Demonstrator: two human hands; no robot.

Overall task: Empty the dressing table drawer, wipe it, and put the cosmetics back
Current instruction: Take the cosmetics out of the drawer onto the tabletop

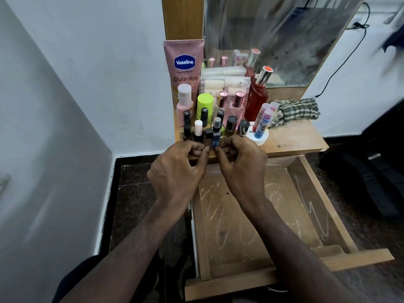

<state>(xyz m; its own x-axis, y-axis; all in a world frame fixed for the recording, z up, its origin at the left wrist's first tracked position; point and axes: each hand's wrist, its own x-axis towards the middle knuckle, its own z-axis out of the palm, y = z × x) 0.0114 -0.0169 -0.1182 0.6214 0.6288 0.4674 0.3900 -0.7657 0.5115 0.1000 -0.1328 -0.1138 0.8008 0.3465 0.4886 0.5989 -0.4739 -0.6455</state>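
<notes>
On the wooden worktop (293, 138), both hands, left hand (177, 171) and right hand (242, 162), pinch a small blue bottle (215, 137) above the open drawer (262, 215).

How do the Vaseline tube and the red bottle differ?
The Vaseline tube is pink, flat and opaque; the red bottle is clear red with a silver cap. The tube stands at the back left by the mirror frame; the bottle is further right, near the checked cloth. Both stand on the tabletop.
</notes>
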